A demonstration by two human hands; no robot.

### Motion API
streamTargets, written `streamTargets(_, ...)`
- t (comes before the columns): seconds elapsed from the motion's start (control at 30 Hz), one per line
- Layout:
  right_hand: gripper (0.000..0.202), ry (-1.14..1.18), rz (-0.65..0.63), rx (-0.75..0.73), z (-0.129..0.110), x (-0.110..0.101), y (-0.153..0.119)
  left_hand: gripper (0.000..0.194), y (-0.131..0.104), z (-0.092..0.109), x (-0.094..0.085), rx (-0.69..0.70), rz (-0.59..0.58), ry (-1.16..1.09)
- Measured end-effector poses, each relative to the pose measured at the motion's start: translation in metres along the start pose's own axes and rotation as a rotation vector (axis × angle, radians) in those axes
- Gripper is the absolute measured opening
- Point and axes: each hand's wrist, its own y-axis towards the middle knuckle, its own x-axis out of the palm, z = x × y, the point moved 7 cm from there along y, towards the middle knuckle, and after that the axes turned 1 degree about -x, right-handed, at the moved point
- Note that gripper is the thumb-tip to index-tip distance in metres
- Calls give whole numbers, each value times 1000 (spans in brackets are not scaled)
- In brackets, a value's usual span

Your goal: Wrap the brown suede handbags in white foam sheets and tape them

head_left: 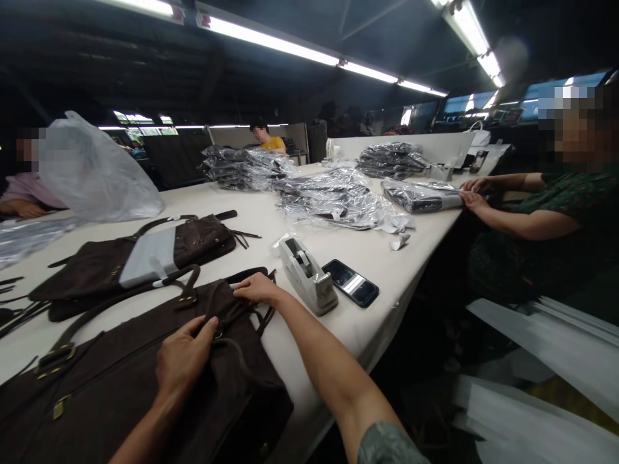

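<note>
A large dark brown handbag (120, 380) with brass fittings and rolled handles lies on the table right before me. My left hand (184, 354) is closed, thumb and fingers pinching the bag near a small metal ring at its end. Farther along the same end, my right hand (257, 289) pinches the bag's top corner beside dark straps; its fingertips are partly hidden. Beyond it lies a second brown bag (200, 241) with a pale wrap (151, 252) round its middle. A tape dispenser (307, 274) stands just right of my right hand.
A phone (351, 282) lies beside the dispenser near the table edge. Plastic-wrapped bundles (333, 196) cover the table's far part. At right a co-worker's hands (476, 198) press a wrapped bundle (420, 195). A big clear plastic bag (97, 174) stands at left. White sheets (546, 399) are stacked lower right.
</note>
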Motion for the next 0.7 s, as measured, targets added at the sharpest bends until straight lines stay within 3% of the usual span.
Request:
streamTargets(0.13, 8, 225, -37, 29, 7, 0, 5, 81, 6, -2, 1, -15, -88, -63)
streamTargets(0.2, 13, 218, -73, 9, 7, 4, 5, 80, 6, 0, 2, -11, -120, -73)
streamTargets(0.3, 26, 33, -81, -55, 6, 9, 8, 80, 1, 7, 1, -4, -147, -92)
streamTargets(0.5, 23, -435, 209, -343, -24, 2, 19, 81, -11, 20, -3, 36, -94, -133)
streamTargets(0.57, 21, -491, 257, -286, -29, 1, 21, 77, -11, 20, -4, 16, -62, -162)
streamTargets(0.7, 22, -504, 291, -25, -26, -13, 6, 75, -14, 12, -11, -161, -93, -400)
